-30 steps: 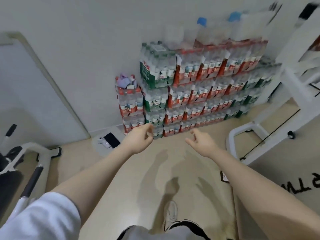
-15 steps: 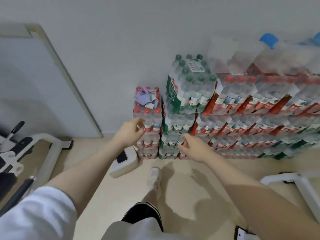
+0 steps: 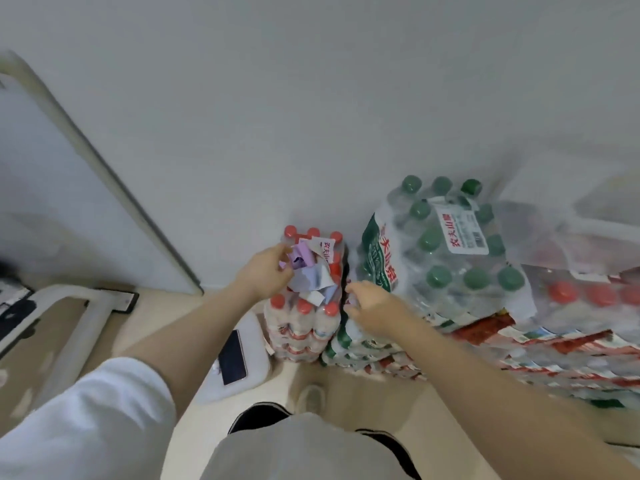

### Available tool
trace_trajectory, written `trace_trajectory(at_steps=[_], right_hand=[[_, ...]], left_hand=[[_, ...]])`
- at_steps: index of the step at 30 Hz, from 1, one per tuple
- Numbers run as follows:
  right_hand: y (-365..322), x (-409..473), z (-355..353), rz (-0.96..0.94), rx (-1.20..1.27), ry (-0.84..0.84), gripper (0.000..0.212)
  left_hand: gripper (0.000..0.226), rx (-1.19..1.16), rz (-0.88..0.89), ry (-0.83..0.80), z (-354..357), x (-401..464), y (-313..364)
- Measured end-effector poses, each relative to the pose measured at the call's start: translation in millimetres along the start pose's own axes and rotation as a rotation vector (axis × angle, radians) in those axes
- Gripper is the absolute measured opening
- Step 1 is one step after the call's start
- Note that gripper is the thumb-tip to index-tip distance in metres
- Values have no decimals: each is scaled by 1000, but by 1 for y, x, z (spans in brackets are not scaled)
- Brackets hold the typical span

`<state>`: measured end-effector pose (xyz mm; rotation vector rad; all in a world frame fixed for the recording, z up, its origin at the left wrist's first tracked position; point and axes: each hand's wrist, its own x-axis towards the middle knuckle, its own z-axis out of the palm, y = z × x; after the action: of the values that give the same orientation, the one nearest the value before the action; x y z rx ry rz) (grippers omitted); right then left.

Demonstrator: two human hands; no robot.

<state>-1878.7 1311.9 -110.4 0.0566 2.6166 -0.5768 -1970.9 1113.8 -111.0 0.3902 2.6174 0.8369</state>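
The beige floor [image 3: 360, 386] bears a stack of red-capped water-bottle packs [image 3: 299, 327] under the left hand [image 3: 265, 273]. Taller bottle-pack stacks [image 3: 519, 348] stand beneath and right of the right hand [image 3: 375, 308]. A white scale [image 3: 257, 370] lies under the left forearm.

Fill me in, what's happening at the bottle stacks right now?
A person stands over packs of bottled water stacked against the wall. The left hand is at the top of the red-capped pack, fingers among the paper scraps lying on it. The right hand reaches into the gap between that pack and the green-capped pack. Whether either hand has a firm grip is unclear. Nothing is lifted yet.
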Motion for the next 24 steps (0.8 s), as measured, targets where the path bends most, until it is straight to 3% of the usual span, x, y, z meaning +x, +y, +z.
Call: trace_trajectory(at_steps=[3,7,13,18,21,24], right_hand=[[-6,36,2,-53,54,107,44],[-17,88,8,-86,168,92,61],[-16,137,31,-103,266,60,54],[-7,149,47,-177,132,18,64],[-4,151,54,-164,36,-39,74],[-3,152,55,-117,-28,-15,65]], left_hand=[[49,-41,-12,-26,7,20,-11],[63,-88,-7,-63,26,43,-27],[87,-233,-49,-154,55,69,-51],[74,-197,24,-42,72,70,-72],[76,-163,-12,-54,77,73,-83],[80,-118,4,-86,76,79,-90]])
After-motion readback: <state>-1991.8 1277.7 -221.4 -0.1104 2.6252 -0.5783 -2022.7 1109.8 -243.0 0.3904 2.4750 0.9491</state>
